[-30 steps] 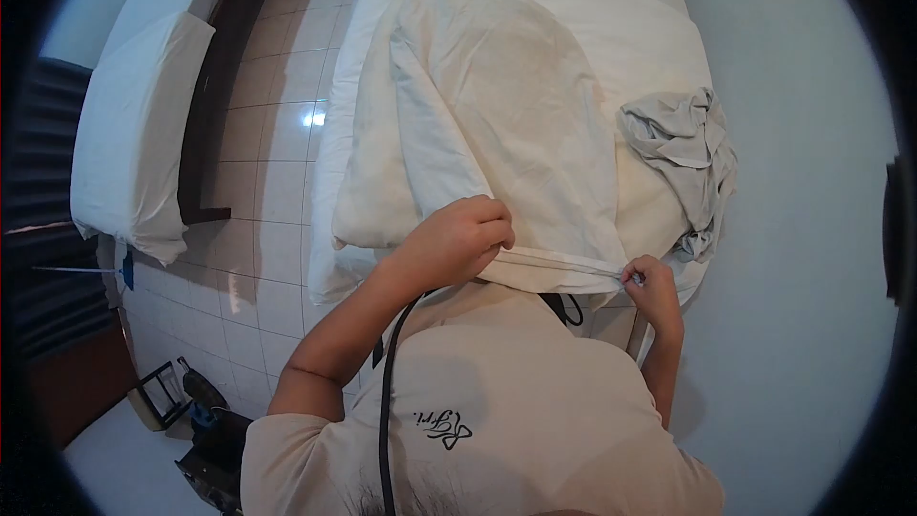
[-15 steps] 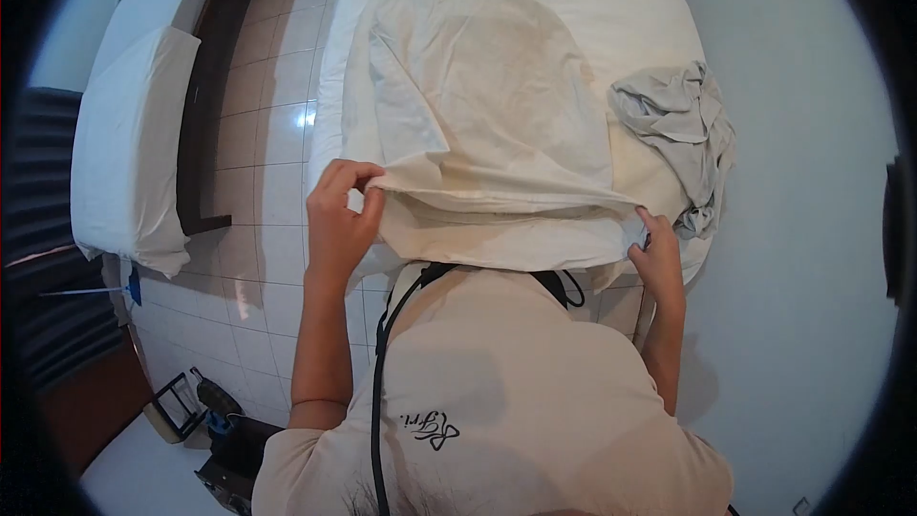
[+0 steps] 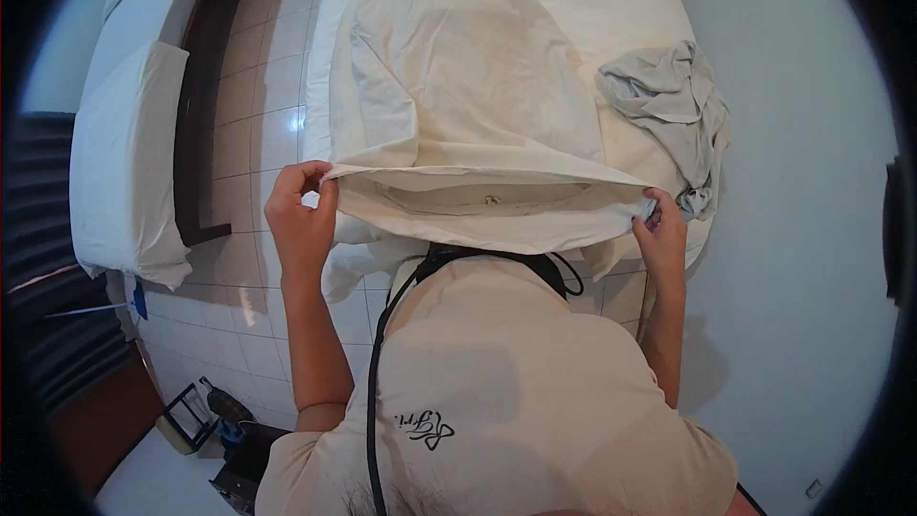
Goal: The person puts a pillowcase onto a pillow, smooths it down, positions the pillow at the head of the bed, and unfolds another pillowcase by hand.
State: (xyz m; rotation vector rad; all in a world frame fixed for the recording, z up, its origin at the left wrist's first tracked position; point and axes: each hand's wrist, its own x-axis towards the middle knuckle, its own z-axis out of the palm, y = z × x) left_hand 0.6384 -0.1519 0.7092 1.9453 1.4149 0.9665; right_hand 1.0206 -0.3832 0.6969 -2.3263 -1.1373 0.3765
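My left grip [image 3: 308,199] and right grip [image 3: 657,212] pinch an off-white, bag-shaped cloth cover [image 3: 468,86], its long mouth gaping crosswise between.

Lettering: black script print [image 3: 424,429] on the chest of the beige shirt [image 3: 535,373]. Sat tilted to the camera. Smaller part looked like "gri." or "fri.", couldn't settle which; larger looped character beside it wasn't legible.
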